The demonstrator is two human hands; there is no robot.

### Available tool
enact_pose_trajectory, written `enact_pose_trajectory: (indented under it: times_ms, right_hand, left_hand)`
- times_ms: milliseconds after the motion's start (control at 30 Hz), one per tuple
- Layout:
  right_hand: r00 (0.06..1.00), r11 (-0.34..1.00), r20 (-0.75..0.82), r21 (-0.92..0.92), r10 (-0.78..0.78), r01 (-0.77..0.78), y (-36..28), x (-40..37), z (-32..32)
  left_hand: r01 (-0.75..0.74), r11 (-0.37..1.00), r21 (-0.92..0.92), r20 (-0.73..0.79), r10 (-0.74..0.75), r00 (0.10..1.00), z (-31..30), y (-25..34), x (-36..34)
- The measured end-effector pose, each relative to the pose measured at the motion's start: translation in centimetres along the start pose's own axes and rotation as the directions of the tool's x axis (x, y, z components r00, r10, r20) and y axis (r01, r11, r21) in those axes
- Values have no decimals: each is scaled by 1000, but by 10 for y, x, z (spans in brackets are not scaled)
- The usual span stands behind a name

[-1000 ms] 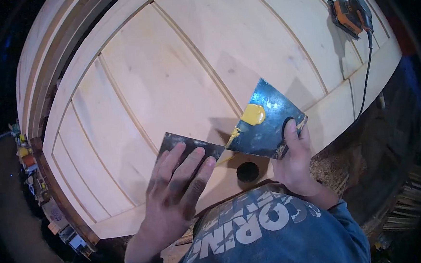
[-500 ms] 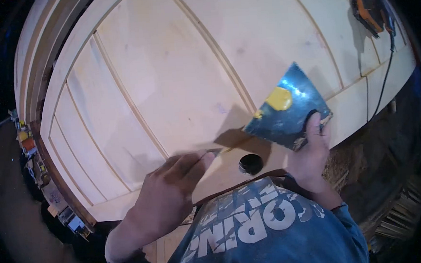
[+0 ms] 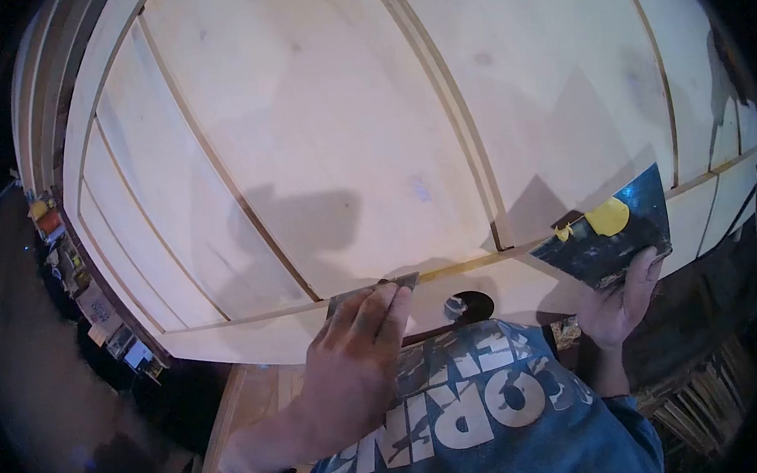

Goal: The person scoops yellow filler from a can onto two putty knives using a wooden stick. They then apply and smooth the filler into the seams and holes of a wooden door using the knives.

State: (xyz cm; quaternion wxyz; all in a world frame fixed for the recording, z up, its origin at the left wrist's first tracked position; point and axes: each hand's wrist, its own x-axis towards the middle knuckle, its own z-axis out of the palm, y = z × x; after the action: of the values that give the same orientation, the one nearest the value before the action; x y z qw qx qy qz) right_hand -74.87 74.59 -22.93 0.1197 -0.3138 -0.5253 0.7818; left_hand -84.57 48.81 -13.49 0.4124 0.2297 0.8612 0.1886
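Note:
My left hand (image 3: 355, 346) is closed on a thin, flat metal scraper (image 3: 408, 281), its edge against the seam by the near rail of a pale wooden panelled door (image 3: 320, 136). Yellowish filler (image 3: 458, 268) runs along that seam, just right of the scraper. Held in my right hand (image 3: 630, 303) is a dark metal plate (image 3: 649, 198), tilted above the door's near edge. A round dab of yellow putty (image 3: 609, 217) and a smaller smear sit on the plate. Between my hands, the rail has a round hole (image 3: 476, 305).
Narrow grooves divide the door into panels. More curved wooden pieces (image 3: 37, 110) lie at the far left. Beyond the left edge stands a shelf with assorted small items (image 3: 73, 281). Wood strips (image 3: 697, 408) are stacked low at the right. My blue shirt (image 3: 493, 411) is close to the near edge.
My left hand has moved right and brought the scraper flat to the seam. My right hand with the plate has shifted right and lower. The view has shifted; the orange sander has nearly left it.

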Motion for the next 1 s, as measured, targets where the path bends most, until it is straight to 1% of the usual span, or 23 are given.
enact_pose_trajectory:
  times_ms: [33,67,100,133,167,200,300,367,400,433,500,533,567,633,700,733,767,833,867,933,967,1000]
  right_hand:
    - [999,986,-1,-159,-48,47,1,0,-1]
    - [995,945,7,-314,-96,93,3,0,-3]
    - [996,949,3,-302,-95,91,3,0,-3]
    - [996,953,-1,-291,-94,89,3,0,-2]
    - [999,993,-13,-109,-42,40,2,1,2]
    - [1000,997,-17,79,9,-7,1,1,5]
    - [998,992,-48,119,49,-43,0,1,4]
    - [999,1000,-40,-19,-5,4,4,1,0]
    - [999,999,-42,-33,-11,9,4,1,0]
    - [999,999,-44,-47,-17,15,5,1,0]
    - [998,999,-54,36,18,-16,3,2,4]
    - [999,998,-50,-67,-20,17,5,1,2]
    - [997,984,-44,-170,-60,52,9,1,-1]
    - [996,990,-61,-132,-61,52,10,0,-2]
    - [996,987,-92,159,21,-6,7,-1,4]
    - [987,965,-32,-221,-155,144,8,0,2]
    - [953,779,83,-557,-292,287,8,0,-1]
    - [892,464,237,-786,-385,409,11,-2,-5]
    - [881,465,244,-774,-406,429,13,-2,-6]
    - [919,644,140,-675,-368,361,14,-1,-6]
    - [960,792,37,-556,-278,251,13,-2,-5]
    - [980,894,-25,-415,-200,172,12,-2,-2]
  left_hand:
    - [5,1000,21,1,-5,1000,2,1,1]
    - [9,999,43,2,-9,1000,4,3,2]
    - [12,998,65,3,-12,1000,6,4,2]
    - [14,999,37,12,-15,1000,4,4,3]
    - [19,1000,9,19,-20,1000,2,4,6]
    - [24,1000,-17,24,-24,999,0,3,8]
    - [50,988,-147,123,-32,992,-10,-8,18]
    - [29,974,-225,198,17,980,-17,-16,27]
    - [17,965,-263,235,47,971,-21,-19,32]
    - [51,958,-281,311,41,949,-24,-22,36]
    - [32,968,-250,387,70,919,-32,-28,48]
    - [21,972,-236,427,84,901,-34,-30,51]
    - [5,968,-250,430,106,897,-34,-33,52]
    - [-23,959,-284,437,150,887,-34,-41,55]
    - [23,954,-300,515,141,846,-49,-40,62]
    - [50,951,-306,551,134,823,-57,-34,66]
    - [0,982,-187,510,97,855,-67,-22,64]
    - [-86,994,64,411,52,910,-80,0,55]
    - [-197,965,171,389,117,914,-75,5,54]
    - [-382,839,386,350,250,903,-60,19,56]
    - [-476,765,434,309,370,876,-55,24,58]
    - [-486,755,440,305,384,872,-50,29,60]
